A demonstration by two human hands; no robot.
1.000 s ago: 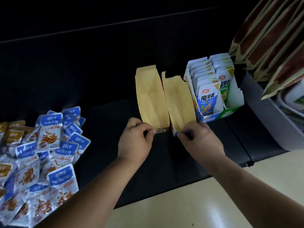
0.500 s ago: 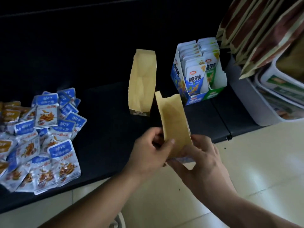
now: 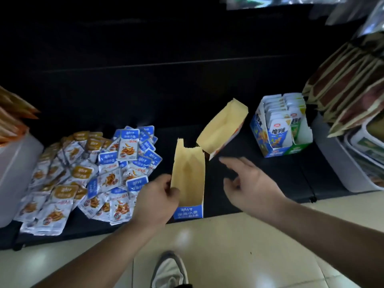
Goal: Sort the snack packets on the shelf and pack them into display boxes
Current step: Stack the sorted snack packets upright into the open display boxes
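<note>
My left hand [image 3: 155, 201] grips the left wall of an empty display box [image 3: 190, 179] with a blue front, at the front edge of the dark shelf [image 3: 259, 179]. A second empty box [image 3: 223, 129] lies tilted behind it, to the right. My right hand [image 3: 249, 183] hovers just right of the held box, fingers spread, holding nothing. A heap of loose snack packets [image 3: 93, 175], blue ones and golden ones, covers the shelf to the left of my left hand.
A filled blue and green display box [image 3: 282, 125] stands at the right. Beyond it sits a white bin [image 3: 340, 163] under hanging brown packets [image 3: 349, 88]. Another white bin [image 3: 14, 169] stands at far left. My shoe [image 3: 169, 271] shows on the pale floor.
The view swung left, showing the whole packet heap. My right hand let go of the box and drew back to the right. My left hand now holds that box alone at the shelf edge.
</note>
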